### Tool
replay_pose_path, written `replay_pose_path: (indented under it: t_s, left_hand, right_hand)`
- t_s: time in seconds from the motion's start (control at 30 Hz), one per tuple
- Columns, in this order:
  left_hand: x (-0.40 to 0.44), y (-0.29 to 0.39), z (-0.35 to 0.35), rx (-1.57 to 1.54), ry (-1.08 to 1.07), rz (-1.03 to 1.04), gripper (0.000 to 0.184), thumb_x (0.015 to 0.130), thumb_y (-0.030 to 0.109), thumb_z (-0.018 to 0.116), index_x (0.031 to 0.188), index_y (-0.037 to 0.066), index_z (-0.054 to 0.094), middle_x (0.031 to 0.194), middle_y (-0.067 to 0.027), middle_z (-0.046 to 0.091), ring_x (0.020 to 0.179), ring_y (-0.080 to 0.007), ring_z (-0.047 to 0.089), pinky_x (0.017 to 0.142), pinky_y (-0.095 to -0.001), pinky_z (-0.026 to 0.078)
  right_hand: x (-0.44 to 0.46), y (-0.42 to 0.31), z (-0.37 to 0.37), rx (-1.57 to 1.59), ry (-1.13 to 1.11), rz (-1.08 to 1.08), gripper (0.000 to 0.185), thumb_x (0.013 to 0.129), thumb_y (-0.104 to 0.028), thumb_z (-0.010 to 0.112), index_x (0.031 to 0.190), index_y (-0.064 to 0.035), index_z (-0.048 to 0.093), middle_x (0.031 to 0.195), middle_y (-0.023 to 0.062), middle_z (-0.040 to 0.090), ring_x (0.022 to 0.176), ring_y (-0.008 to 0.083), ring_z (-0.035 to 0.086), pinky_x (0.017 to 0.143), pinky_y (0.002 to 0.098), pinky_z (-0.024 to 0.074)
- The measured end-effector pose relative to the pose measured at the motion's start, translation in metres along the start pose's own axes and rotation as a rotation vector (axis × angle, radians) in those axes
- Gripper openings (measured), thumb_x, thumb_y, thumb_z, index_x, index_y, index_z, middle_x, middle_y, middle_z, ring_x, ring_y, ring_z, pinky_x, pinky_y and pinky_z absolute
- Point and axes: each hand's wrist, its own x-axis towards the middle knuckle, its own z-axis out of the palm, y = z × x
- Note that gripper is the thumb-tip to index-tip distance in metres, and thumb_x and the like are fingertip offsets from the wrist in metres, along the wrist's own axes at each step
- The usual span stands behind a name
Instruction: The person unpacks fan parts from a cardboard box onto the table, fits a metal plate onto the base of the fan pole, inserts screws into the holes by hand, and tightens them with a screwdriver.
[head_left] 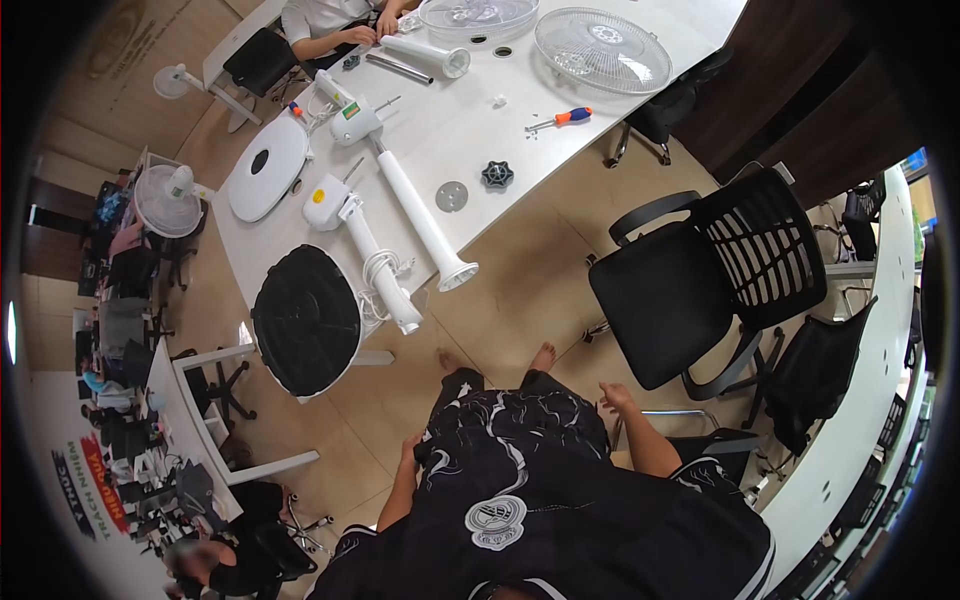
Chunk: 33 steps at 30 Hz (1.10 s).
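My left hand (410, 449) hangs beside my dark shirt, its fingers partly hidden. My right hand (613, 397) hangs at my other side with fingers apart, holding nothing. Ahead on the table, nearest me, lie a white fan pole (420, 225) and a second fan body with a coiled cord (380, 268). A black round base (307, 320) is at the table's left corner. A black star-shaped knob (497, 175) and a grey metal disc (452, 196) lie near the front edge, with an orange-and-blue screwdriver (562, 119) farther right.
A black office chair (690, 290) stands to the right. Across the white table (450, 125), a person (335, 30) handles a white fan stand (425, 54). Clear fan grilles (603, 50), a metal tube (400, 69) and a white oval base (268, 170) lie on the table.
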Motion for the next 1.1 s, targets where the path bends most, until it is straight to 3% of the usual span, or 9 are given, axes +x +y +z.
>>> replay_pose_path:
  t_s: [0.17, 0.3, 0.4, 0.5, 0.57, 0.73, 0.9, 0.97, 1.1]
  left_hand:
    - [0.011, 0.009, 0.02, 0.246, -0.096, 0.261, 0.057, 0.087, 0.05, 0.065, 0.111, -0.001, 0.064, 0.099, -0.0142, 0.069, 0.089, -0.0231, 0.066, 0.078, -0.0365, 0.051]
    - [0.027, 0.022, 0.03, 0.44, -0.188, 0.467, 0.041, 0.089, 0.038, 0.068, 0.097, -0.001, 0.073, 0.086, -0.0114, 0.073, 0.078, -0.0185, 0.068, 0.072, -0.0308, 0.052]
    - [0.065, 0.039, 0.046, 0.338, -0.052, 0.322, 0.044, 0.087, 0.041, 0.07, 0.098, -0.002, 0.072, 0.084, -0.0108, 0.073, 0.076, -0.0199, 0.068, 0.073, -0.0322, 0.053]
    - [0.039, 0.108, 0.075, 0.422, -0.022, 0.27, 0.046, 0.085, 0.043, 0.071, 0.099, -0.001, 0.072, 0.085, -0.0123, 0.073, 0.078, -0.0204, 0.069, 0.075, -0.0322, 0.053]
    - [0.052, 0.125, 0.088, 0.435, -0.033, 0.294, 0.048, 0.085, 0.044, 0.072, 0.1, -0.001, 0.072, 0.086, -0.0127, 0.073, 0.078, -0.0205, 0.069, 0.075, -0.0323, 0.053]
    - [0.074, 0.176, 0.11, 0.452, -0.068, 0.317, 0.052, 0.084, 0.047, 0.072, 0.102, -0.002, 0.071, 0.089, -0.0142, 0.073, 0.079, -0.02, 0.069, 0.077, -0.0325, 0.053]
    - [0.092, 0.2, 0.117, 0.208, -0.054, 0.357, 0.05, 0.087, 0.043, 0.071, 0.107, -0.003, 0.068, 0.087, -0.0133, 0.072, 0.072, -0.0174, 0.067, 0.065, -0.0313, 0.054]
    - [0.106, 0.189, 0.118, 0.168, -0.031, 0.359, 0.046, 0.088, 0.04, 0.071, 0.107, -0.002, 0.067, 0.083, -0.0116, 0.07, 0.067, -0.0171, 0.065, 0.059, -0.0304, 0.053]
    - [0.096, 0.166, 0.117, 0.038, -0.022, 0.16, 0.044, 0.088, 0.038, 0.07, 0.108, -0.002, 0.067, 0.086, -0.012, 0.07, 0.066, -0.0189, 0.065, 0.058, -0.0312, 0.054]
  right_hand:
    - [0.038, -0.027, -0.032, -0.021, 0.128, -0.023, 0.054, 0.095, -0.046, 0.054, 0.125, -0.0015, 0.058, 0.102, 0.0161, 0.07, 0.09, 0.0293, 0.068, 0.081, 0.0495, 0.0527]
    - [0.043, -0.066, -0.018, 0.129, 0.163, -0.01, 0.049, 0.094, -0.046, 0.057, 0.119, -0.0036, 0.062, 0.094, 0.013, 0.071, 0.076, 0.0222, 0.068, 0.069, 0.043, 0.0529]
    - [0.051, -0.095, 0.0, 0.078, 0.16, -0.223, 0.046, 0.093, -0.046, 0.06, 0.113, -0.0043, 0.064, 0.085, 0.01, 0.07, 0.065, 0.0156, 0.064, 0.055, 0.0334, 0.0494]
    - [0.076, -0.098, 0.018, 0.044, 0.146, -0.369, 0.045, 0.093, -0.044, 0.062, 0.114, -0.0048, 0.063, 0.08, 0.0078, 0.069, 0.06, 0.0127, 0.062, 0.049, 0.029, 0.0458]
    - [0.077, -0.101, 0.021, 0.014, 0.132, -0.374, 0.043, 0.093, -0.043, 0.063, 0.113, -0.005, 0.063, 0.08, 0.0073, 0.068, 0.058, 0.0124, 0.062, 0.048, 0.0284, 0.045]
    - [0.048, -0.106, -0.005, 0.049, 0.103, -0.109, 0.043, 0.092, -0.04, 0.064, 0.112, -0.0021, 0.065, 0.082, 0.0111, 0.069, 0.067, 0.0186, 0.065, 0.06, 0.0351, 0.0508]
    - [0.048, -0.13, -0.042, -0.202, 0.157, -0.076, 0.041, 0.091, -0.037, 0.065, 0.104, 0.0019, 0.069, 0.081, 0.0113, 0.069, 0.065, 0.0195, 0.064, 0.061, 0.0351, 0.0504]
    - [0.075, -0.145, -0.055, -0.208, 0.156, -0.048, 0.038, 0.088, -0.039, 0.065, 0.103, -0.0049, 0.071, 0.079, 0.0089, 0.071, 0.069, 0.0219, 0.069, 0.058, 0.0396, 0.0549]
    - [0.102, -0.21, -0.067, -0.181, 0.197, -0.283, 0.036, 0.092, -0.036, 0.066, 0.096, -0.0001, 0.07, 0.062, 0.0047, 0.058, 0.046, 0.0147, 0.052, 0.042, 0.0321, 0.04]
